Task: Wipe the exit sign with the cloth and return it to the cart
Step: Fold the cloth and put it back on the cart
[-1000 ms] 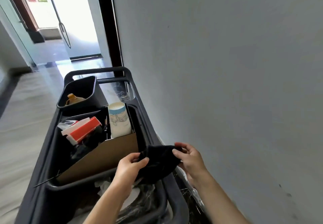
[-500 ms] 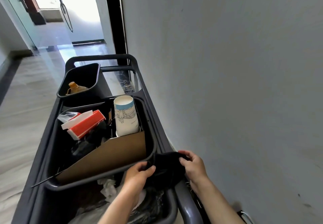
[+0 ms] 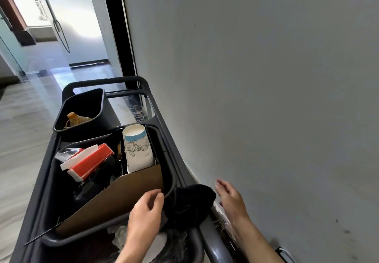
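Observation:
A dark cloth lies draped over the right edge of the dark grey cart, between two bins. My left hand hovers just left of the cloth with its fingers apart and nothing in it. My right hand is open to the right of the cloth, clear of it, close to the grey wall. No exit sign is in view.
The near bin holds a brown cardboard sheet, a paper cup, a red and white box. A far bin holds a brown bottle. The grey wall stands right; a glass door lies ahead.
Both hands have let go of the dark cloth, which now rests on the cart's edge. The hands have drawn apart to either side of it.

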Motion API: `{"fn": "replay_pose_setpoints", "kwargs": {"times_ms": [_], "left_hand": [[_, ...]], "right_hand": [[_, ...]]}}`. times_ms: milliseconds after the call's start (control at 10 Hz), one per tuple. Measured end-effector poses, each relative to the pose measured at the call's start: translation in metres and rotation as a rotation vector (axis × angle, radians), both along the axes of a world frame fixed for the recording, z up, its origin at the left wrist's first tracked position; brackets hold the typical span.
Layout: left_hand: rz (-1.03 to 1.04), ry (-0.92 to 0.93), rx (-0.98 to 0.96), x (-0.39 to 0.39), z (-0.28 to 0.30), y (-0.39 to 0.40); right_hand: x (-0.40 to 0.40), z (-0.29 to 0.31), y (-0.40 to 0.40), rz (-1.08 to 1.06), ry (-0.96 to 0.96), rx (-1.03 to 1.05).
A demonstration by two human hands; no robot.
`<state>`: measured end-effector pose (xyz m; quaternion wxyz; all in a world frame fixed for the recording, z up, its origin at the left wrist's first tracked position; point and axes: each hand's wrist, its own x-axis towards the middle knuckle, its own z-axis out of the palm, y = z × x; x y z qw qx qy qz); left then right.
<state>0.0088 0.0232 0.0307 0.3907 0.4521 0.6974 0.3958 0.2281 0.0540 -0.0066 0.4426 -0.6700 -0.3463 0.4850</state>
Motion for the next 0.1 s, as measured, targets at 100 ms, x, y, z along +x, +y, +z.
{"fn": "replay_pose_setpoints", "kwargs": {"times_ms": [100], "left_hand": [[-0.081,0.094,0.121,0.0085,0.0178,0.0059]], "right_hand": [[0.0066,0.0202,-0.0109,0.004,-0.189,0.095]]}}
